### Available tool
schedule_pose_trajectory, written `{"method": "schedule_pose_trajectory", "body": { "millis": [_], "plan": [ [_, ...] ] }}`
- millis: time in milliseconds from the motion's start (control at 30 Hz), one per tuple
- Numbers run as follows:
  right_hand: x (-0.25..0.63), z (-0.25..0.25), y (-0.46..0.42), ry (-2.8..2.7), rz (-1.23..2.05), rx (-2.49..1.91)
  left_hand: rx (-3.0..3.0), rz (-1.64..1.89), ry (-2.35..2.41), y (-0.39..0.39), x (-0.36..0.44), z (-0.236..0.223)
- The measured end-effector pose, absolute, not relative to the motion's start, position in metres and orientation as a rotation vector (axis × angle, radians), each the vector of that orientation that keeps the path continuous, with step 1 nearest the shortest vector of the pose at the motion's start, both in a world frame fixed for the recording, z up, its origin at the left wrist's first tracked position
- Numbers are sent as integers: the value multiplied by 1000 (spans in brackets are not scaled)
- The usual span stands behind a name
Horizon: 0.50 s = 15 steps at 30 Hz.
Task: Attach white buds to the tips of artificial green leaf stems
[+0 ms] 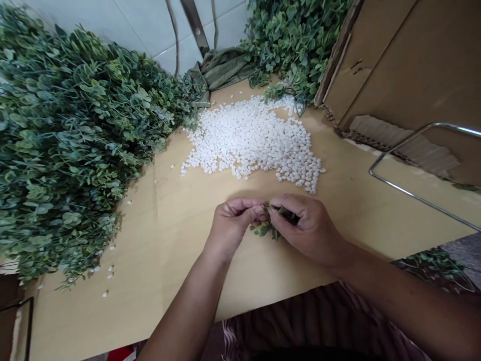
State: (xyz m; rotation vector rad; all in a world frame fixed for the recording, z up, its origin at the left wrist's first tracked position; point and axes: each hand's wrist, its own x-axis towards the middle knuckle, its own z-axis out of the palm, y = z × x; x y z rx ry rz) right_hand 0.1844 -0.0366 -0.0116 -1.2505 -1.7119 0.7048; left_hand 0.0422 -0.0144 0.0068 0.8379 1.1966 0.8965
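Above the tan table [180, 225], the left hand [233, 223] and right hand [313, 228] are both closed in a pinch on one green sprig [263, 230]. Beyond lie white pieces [251, 138]; leafy heaps [82, 135] stand near the tiled wall [135, 22].

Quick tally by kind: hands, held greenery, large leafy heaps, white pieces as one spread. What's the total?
Hands: 2 (left hand, right hand)
Held leafy clump: 1
Large leafy heaps: 2 (left heap, far heap)
Spread of white pieces: 1 (single pieces too many to count)
Total: 6
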Motion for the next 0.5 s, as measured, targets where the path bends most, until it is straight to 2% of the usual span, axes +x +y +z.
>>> {"method": "schedule_pose_trajectory", "body": {
  "millis": [500],
  "plan": [
    [183, -11, -36, -1700, 763, -1297, 886, 855, 1232, -13, 39, 5]
  ]
}}
